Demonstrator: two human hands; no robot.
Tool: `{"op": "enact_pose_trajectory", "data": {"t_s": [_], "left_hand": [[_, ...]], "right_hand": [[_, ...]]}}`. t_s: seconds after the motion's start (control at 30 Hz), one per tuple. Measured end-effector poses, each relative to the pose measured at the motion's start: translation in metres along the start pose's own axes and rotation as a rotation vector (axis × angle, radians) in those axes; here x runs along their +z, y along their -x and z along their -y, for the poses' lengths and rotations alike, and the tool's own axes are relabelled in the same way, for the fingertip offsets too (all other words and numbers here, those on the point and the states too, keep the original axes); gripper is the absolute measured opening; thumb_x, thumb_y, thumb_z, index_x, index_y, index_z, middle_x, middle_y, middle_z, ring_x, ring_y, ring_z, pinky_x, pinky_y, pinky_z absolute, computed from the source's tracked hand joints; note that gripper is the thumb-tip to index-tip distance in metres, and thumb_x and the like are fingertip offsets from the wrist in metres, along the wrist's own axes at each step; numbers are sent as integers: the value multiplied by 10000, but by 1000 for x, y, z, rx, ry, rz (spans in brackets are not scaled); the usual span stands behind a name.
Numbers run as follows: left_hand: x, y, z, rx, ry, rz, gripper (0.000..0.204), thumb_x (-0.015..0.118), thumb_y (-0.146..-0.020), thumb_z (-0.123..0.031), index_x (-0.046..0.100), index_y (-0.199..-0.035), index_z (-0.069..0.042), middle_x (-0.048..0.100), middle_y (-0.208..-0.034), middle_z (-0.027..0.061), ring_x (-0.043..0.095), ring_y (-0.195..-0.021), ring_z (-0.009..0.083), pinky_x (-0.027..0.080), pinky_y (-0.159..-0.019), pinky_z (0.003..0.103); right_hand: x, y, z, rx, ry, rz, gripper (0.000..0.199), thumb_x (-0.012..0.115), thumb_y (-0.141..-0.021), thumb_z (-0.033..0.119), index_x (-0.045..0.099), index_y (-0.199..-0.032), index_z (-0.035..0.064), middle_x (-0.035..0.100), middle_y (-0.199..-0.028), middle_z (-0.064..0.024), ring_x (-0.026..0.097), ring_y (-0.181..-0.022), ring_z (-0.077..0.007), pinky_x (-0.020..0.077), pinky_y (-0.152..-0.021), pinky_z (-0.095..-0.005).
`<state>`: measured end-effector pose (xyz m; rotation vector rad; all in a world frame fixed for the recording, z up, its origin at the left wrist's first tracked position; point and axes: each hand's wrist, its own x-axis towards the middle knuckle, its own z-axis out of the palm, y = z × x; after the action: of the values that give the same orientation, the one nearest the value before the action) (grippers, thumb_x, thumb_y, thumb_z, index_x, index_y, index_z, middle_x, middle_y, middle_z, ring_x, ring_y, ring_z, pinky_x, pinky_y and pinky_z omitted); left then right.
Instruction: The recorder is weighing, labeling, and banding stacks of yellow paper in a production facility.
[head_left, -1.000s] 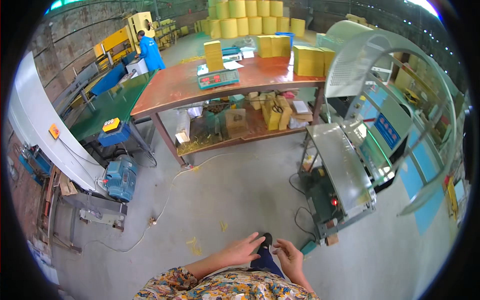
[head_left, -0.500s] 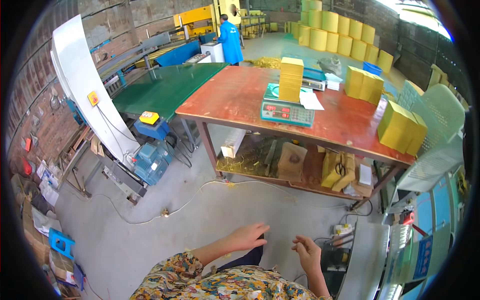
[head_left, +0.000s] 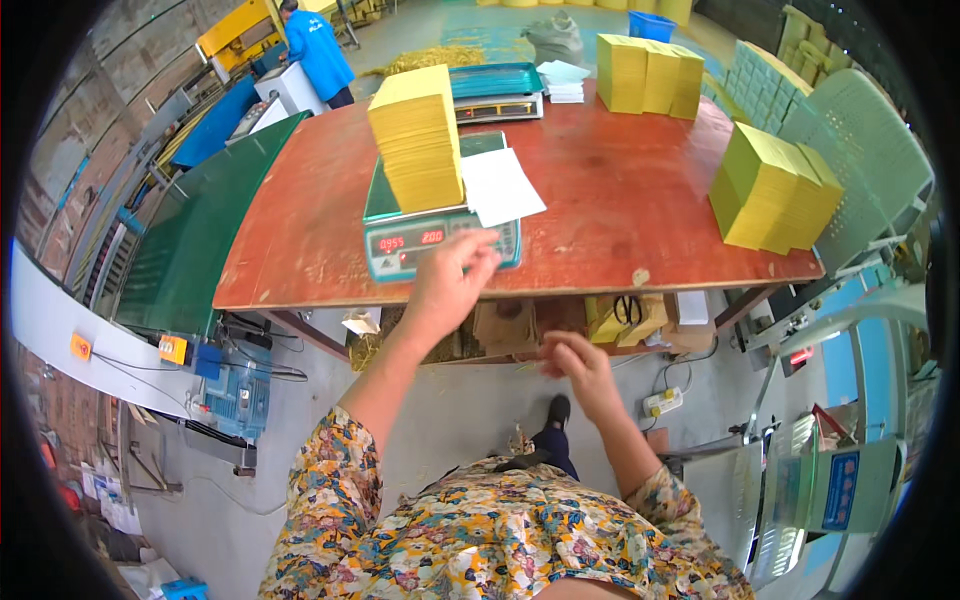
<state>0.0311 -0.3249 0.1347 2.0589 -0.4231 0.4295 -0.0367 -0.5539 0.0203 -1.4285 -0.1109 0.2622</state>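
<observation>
Reaching up from the lap where it lay a second ago, the left hand point(head_left: 450, 285) now touches the green scale point(head_left: 440, 240), fingers loosely open on its front panel. On its platform sits the yellow paper stack point(head_left: 418, 135); the right hand point(head_left: 580, 365) hangs open and empty below the red table point(head_left: 620, 190) edge.

Scale point(head_left: 440, 240): green, flat, at the front edge of the red bench point(head_left: 620, 200), red digits lit on its front panel. A tall yellow paper stack point(head_left: 417, 135) stands upright on its pan. White sheet point(head_left: 500, 187) lies beside stack, overhanging the pan.
</observation>
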Motion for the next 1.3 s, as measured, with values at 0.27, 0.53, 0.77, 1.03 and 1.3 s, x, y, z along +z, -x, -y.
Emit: {"op": "enact_pose_trajectory", "data": {"t_s": [0.27, 0.53, 0.77, 1.03, 1.3], "left_hand": [[50, -133, 86, -501, -13, -79, 216, 667, -891, -213, 645, -907, 1, 640, -744, 64, 614, -606, 117, 498, -524, 265], [58, -148, 97, -791, 242, -87, 264, 663, -930, -296, 588, -884, -48, 569, -707, 21, 540, -565, 87, 432, -491, 224], [52, -152, 96, -827, 454, -62, 236, 648, -944, -288, 582, -833, -91, 584, -727, -13, 526, -598, 64, 429, -522, 231], [49, -131, 122, -746, 564, -128, 145, 647, -932, -172, 610, -818, -92, 563, -720, -59, 496, -644, 28, 406, -575, 205], [45, -139, 109, -776, 643, -89, 169, 633, -948, -177, 619, -838, -49, 617, -757, -6, 559, -671, 55, 463, -600, 224]], "right_hand": [[-51, -208, 46, 87, -160, 50, 335, 506, -985, 212, 604, -1195, -29, 675, -1025, -92, 655, -813, -160, 524, -692, -287], [-33, -268, 75, -208, 281, 174, 182, 598, -913, 116, 682, -1045, 24, 683, -885, -106, 635, -708, -162, 507, -624, -324], [-13, -271, 99, -763, 712, 100, 174, 670, -804, 82, 672, -978, 77, 653, -925, -106, 648, -753, -297, 539, -676, -393], [-14, -271, 87, -411, 488, 105, 165, 662, -838, 61, 672, -1002, 40, 674, -897, -124, 654, -696, -230, 533, -635, -332], [-3, -271, 92, -184, 254, 89, 250, 624, -878, 69, 651, -1097, -48, 709, -886, -169, 658, -654, -162, 528, -612, -305]]}}
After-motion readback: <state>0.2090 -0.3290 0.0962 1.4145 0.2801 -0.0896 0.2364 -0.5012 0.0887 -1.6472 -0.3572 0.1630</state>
